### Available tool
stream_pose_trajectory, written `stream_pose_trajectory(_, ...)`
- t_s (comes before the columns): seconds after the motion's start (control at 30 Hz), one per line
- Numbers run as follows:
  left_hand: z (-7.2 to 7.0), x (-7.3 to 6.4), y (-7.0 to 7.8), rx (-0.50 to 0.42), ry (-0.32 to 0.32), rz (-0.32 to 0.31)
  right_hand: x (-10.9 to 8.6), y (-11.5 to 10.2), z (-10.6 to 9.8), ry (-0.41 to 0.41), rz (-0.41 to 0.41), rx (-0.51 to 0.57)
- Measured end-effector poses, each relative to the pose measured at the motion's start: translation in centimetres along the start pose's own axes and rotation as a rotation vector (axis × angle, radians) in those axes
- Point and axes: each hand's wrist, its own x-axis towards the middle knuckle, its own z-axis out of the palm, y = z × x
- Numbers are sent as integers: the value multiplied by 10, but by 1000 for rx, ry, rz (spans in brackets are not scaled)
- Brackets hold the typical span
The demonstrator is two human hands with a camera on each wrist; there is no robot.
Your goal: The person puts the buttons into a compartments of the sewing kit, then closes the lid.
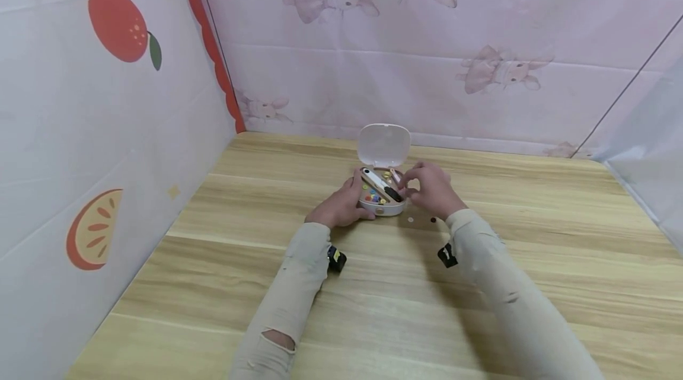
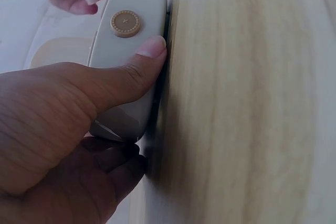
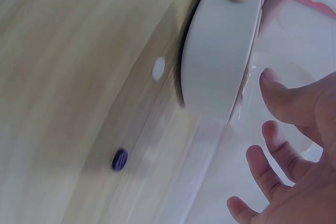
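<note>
A white sewing box [image 1: 380, 209] stands on the table with its lid [image 1: 384, 146] raised at the back. Inside lie colourful buttons [image 1: 372, 198], a white-and-black tool [image 1: 376, 179] placed diagonally, and a small pinkish-white item [image 1: 395, 176]. My left hand [image 1: 344, 202] grips the box's left side, its thumb across the front below the round brown clasp [image 2: 126, 23]. Over the box's right edge hovers my right hand [image 1: 431, 187]. Its fingers [image 3: 283, 150] are spread and loosely bent in the right wrist view, with nothing seen between them.
On the table [image 1: 373, 309], just right of the box, lie a white button [image 3: 158, 68] and a dark purple button [image 3: 119, 159]. A rabbit-print cloth [image 1: 427, 72] hangs behind the table, and a fruit-print cloth [image 1: 107, 131] borders the left side.
</note>
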Motion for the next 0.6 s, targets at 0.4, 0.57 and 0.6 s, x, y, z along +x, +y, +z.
stream_pose_trajectory(0.4,3,1,0,-6,15,-5,-12,27,-13,-56,52,-29)
stream_pose_trajectory(0.57,5,0,-2,-7,16,-11,-18,36,-14,-94,65,-73)
stream_pose_trajectory(0.6,5,0,-2,-5,17,-12,-18,37,-14,-105,68,-86)
